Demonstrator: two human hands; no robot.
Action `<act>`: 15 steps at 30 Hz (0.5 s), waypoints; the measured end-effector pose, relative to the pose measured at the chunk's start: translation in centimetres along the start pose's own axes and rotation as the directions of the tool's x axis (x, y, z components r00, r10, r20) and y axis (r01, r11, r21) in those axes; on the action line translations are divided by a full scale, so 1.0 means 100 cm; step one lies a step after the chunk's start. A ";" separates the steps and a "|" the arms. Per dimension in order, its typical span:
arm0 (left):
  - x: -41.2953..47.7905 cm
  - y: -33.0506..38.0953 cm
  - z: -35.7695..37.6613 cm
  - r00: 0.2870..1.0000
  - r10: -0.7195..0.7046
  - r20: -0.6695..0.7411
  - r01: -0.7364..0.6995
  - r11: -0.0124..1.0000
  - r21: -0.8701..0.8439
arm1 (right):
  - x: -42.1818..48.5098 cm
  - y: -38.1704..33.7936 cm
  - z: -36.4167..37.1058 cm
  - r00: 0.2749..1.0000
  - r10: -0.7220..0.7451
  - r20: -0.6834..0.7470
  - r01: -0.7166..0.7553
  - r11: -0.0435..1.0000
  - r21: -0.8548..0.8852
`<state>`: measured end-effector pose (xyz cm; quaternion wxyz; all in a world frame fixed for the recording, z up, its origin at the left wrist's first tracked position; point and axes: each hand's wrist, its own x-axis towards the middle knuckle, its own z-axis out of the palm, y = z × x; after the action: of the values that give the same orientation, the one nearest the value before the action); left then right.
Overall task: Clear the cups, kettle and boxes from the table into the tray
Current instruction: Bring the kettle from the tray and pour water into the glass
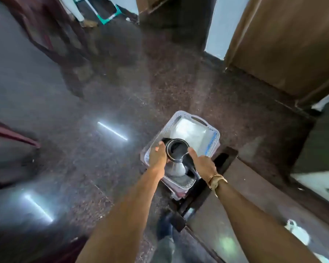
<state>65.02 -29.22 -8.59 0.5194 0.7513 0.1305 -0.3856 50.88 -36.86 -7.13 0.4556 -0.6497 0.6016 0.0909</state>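
Observation:
A steel kettle [176, 167] with a black rim and black handle is held over the near end of a pale lilac plastic tray [214, 133]. My left hand [158, 155] grips the kettle's left side by the rim. Around the handle on the right side is my right hand [202, 164], which wears a gold watch. The tray's base is lined with something white and shiny. The tray rests on a dark stand beside a brown table [241, 186]. No cups or boxes can be made out in the view.
A dark speckled polished floor [122, 88] surrounds the tray, with light streaks reflected on it. A brown wooden door [285, 44] stands at the back right. Dark red furniture sits at the left. A white crumpled object [297, 232] lies on the table at lower right.

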 end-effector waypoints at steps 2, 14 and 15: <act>-0.003 0.000 0.001 1.000 0.006 -0.023 -0.006 1.000 0.000 | 0.004 -0.004 0.000 0.999 0.035 0.017 -0.035 0.999 -0.023; 0.015 0.012 0.001 0.993 -0.114 0.017 0.115 0.988 -0.101 | 0.010 -0.008 0.001 0.998 0.036 0.050 -0.035 0.999 -0.006; 0.017 0.012 0.001 0.992 -0.123 0.032 0.125 0.988 -0.092 | 0.011 -0.007 0.002 0.997 0.058 0.052 -0.059 0.998 0.018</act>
<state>66.82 -30.11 -9.00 0.5309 0.7113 0.1882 -0.4204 51.87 -37.60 -7.61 0.4747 -0.6247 0.6093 0.1150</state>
